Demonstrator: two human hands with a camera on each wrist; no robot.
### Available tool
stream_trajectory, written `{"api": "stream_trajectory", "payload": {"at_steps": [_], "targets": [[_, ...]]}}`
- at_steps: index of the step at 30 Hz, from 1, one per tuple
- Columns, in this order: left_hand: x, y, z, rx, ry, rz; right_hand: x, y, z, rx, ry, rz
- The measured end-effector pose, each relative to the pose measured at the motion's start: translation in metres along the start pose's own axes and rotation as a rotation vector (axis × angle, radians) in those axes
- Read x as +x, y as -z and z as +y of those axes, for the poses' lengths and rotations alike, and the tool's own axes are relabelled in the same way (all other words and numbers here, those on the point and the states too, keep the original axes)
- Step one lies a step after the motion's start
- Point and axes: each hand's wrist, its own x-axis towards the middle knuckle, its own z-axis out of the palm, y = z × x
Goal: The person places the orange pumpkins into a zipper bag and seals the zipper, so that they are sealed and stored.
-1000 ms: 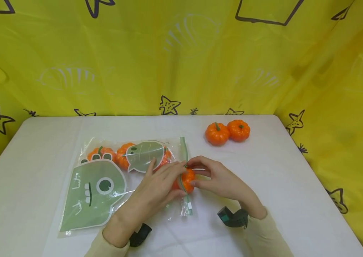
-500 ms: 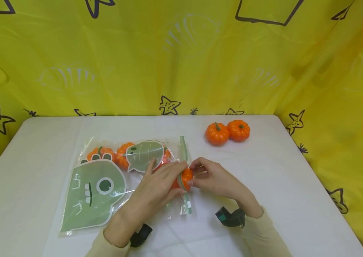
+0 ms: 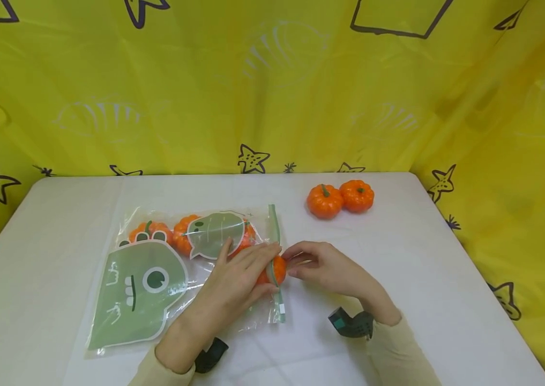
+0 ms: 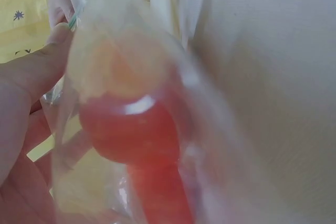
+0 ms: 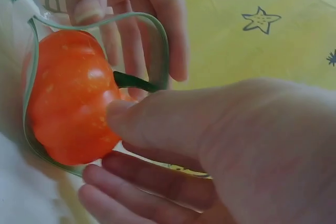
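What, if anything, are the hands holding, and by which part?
The left hand holds the clear zip bag by its green-edged mouth. The right hand touches the orange pumpkin near its stem; whether it grips is unclear.

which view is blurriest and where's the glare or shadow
Left wrist view is blurriest, hazy up close, with a white glare streak on the red shape; right wrist view is clearer, pale highlights dotting the pumpkin; head view is fairly clear throughout, with small glints on the clear bag and faint, soft shadows on the table.
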Motion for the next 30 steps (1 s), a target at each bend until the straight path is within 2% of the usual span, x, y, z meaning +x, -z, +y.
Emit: {"api": "stream_trajectory", "payload": {"at_steps": [8,17,26,30], "targets": [[-0.0014,0.0,-0.0004,0.028,-0.018,0.021,0.0023,-0.005,-0.0018,0.043,0.082,-0.087],[0.0,0.0008,-0.0007,0.009,-0.022,0.01,-0.002,0.0018,0.002,-0.032,0.014,-0.147],[-0.0008,-0.0027,0.0001,0.025,-0.052,0.032,0.0012,-0.0049,-0.002,-0.074,0.084,-0.229],[-0.0005,-0.0017,0.0003,0.004,-0.046,0.03,0.0004,-0.0041,0.0009,-0.109,0.101,-0.222]]}}
